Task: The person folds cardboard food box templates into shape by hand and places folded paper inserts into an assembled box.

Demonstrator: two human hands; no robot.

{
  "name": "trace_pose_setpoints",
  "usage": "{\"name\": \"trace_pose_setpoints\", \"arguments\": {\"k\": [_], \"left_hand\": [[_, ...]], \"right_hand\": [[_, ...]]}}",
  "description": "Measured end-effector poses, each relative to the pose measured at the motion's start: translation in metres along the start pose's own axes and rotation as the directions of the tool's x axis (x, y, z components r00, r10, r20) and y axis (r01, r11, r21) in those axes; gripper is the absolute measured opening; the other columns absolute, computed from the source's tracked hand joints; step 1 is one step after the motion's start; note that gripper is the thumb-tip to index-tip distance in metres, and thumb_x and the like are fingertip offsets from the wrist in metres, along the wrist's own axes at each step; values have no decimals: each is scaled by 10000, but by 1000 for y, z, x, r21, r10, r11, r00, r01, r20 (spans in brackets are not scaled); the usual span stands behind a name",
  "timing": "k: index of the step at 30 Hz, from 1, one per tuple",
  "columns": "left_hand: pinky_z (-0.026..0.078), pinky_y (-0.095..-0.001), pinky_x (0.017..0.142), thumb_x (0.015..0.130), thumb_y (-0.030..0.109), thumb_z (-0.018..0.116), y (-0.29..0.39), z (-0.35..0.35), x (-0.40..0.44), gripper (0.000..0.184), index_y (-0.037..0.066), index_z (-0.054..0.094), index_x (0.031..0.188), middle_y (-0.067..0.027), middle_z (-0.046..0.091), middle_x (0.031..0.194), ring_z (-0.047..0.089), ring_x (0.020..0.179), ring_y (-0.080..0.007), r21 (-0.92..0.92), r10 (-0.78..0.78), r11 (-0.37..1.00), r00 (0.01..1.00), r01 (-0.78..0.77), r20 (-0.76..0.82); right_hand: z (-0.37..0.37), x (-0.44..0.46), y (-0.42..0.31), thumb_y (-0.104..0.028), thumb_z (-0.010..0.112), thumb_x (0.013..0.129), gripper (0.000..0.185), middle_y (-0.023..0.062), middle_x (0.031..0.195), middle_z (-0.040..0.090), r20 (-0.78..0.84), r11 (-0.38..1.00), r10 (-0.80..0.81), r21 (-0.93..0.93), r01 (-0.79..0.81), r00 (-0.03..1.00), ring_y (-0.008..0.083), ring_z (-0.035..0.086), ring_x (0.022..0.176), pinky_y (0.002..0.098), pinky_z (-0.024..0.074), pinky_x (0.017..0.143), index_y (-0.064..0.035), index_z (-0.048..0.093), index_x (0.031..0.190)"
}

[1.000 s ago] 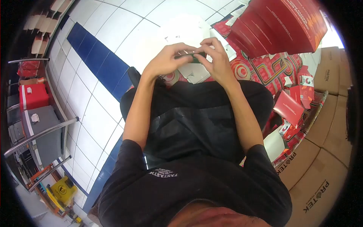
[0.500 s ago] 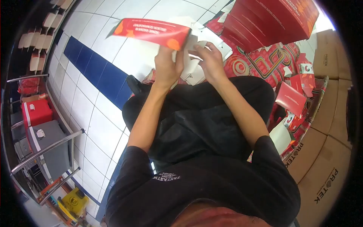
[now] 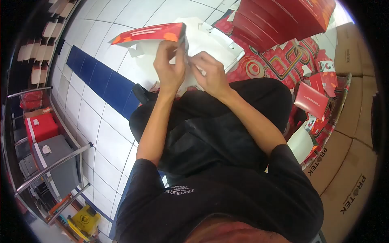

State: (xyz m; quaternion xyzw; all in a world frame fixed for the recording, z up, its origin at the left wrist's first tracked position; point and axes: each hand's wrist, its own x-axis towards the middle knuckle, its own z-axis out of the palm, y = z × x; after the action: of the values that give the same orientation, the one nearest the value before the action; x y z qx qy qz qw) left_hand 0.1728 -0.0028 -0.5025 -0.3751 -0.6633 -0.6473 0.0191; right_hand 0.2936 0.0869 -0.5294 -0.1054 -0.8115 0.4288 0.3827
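Observation:
A part-folded red cardboard box (image 3: pixel 150 33) with orange patches and white print is held up over the floor in front of my crossed legs. My left hand (image 3: pixel 170 67) grips its near end, thumb and fingers closed around the cardboard. At the same end, my right hand (image 3: pixel 210 77) pinches the box's edge or a side flap; the fingertips partly hide that spot. Below and behind both hands lies a pile of flat white cardboard sheets (image 3: pixel 221 43), with the white inner side up.
Tall red boxes (image 3: pixel 279 22) stand at the back right on a patterned red mat (image 3: pixel 253 67). More red boxes (image 3: pixel 311 101) lie to the right, beside brown cartons (image 3: pixel 336 162). At left are a metal-railed rack (image 3: pixel 60 162) and white floor tiles (image 3: pixel 99 125) with a blue strip.
The box and my left hand have shifted left and slightly toward me. My right hand has moved left and down, its fingers going from apart to closed at the box's end.

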Motion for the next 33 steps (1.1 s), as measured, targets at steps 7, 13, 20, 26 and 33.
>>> {"name": "trace_pose_setpoints", "arguments": {"k": [7,13,20,26,33], "left_hand": [[602,-386,940,1003,14,721,6,18,-5,240,-49,696,1234,-162,760,1134,767,1080,-257,2,15,1000,990,-16,137],[573,-385,987,1009,71,755,4,24,-9,301,-50,702,1279,-157,765,1205,734,1133,-232,-70,-54,995,986,65,160],[572,-398,1045,976,62,808,-7,10,-6,433,-21,656,1372,-136,729,1286,723,1187,-259,-195,-253,924,909,328,330],[560,-367,1046,994,102,816,-11,-5,5,600,1,487,1485,-133,659,1382,686,1227,-204,-525,-277,762,924,379,264],[576,-394,935,951,7,766,-39,-13,4,352,8,608,1266,-145,699,1241,719,1106,-297,153,-119,985,942,74,313]], "right_hand": [[-4,7,12,17,747,951,137,140,991,783,-220,969,203,187,-162,954,242,796,926,354,609,843,37,776,1083],[1,4,14,7,744,984,93,139,1025,810,-216,900,363,333,-281,906,206,796,1038,346,605,894,57,746,1062],[-8,18,28,-14,835,926,634,112,1075,696,-4,848,345,431,-310,939,191,746,977,340,622,923,-1,519,1475],[-5,15,20,-81,909,858,730,142,1160,679,32,889,357,296,-350,933,208,726,1030,348,624,906,-51,549,1492],[-30,30,2,-243,1013,760,1052,144,1476,571,117,858,259,428,-284,959,169,641,986,269,555,706,-35,433,1613]]}}
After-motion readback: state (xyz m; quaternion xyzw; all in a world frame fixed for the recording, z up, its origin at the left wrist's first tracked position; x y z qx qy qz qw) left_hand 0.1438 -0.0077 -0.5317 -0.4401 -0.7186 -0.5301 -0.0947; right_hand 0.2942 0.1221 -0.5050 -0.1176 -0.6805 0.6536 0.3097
